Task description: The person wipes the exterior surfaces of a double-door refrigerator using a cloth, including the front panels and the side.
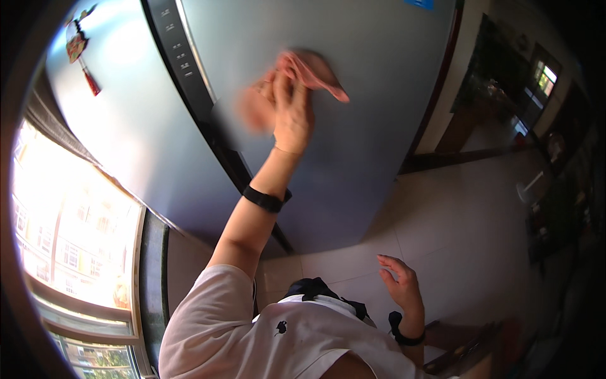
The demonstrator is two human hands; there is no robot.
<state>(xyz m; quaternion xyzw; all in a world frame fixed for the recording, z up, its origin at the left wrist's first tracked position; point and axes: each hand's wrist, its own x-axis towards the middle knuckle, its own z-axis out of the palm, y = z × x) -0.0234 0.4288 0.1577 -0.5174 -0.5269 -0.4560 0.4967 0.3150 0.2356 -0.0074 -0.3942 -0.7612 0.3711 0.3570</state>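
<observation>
My left hand (pixel 292 118) grips a pink cloth (pixel 303 66) and presses it against the grey front of a refrigerator door (pixel 341 156). One part of the cloth folds up above the fingers; another part hangs blurred to the left of the hand. A dark vertical strip with printed markings (pixel 177 52) divides this door from the left door (pixel 137 123). My right hand (pixel 401 279) hangs low at my right side, away from the refrigerator, fingers loosely curved and apart, holding nothing. Both arms wear black bands.
A decoration with a red tassel (pixel 90 81) hangs on the left door. Bright windows (pixel 75 227) stand at the left. Pale floor tiles (pixel 435 218) extend to the right, towards a dark wooden piece of furniture (pixel 459 130). Several blurred objects lie at the far right.
</observation>
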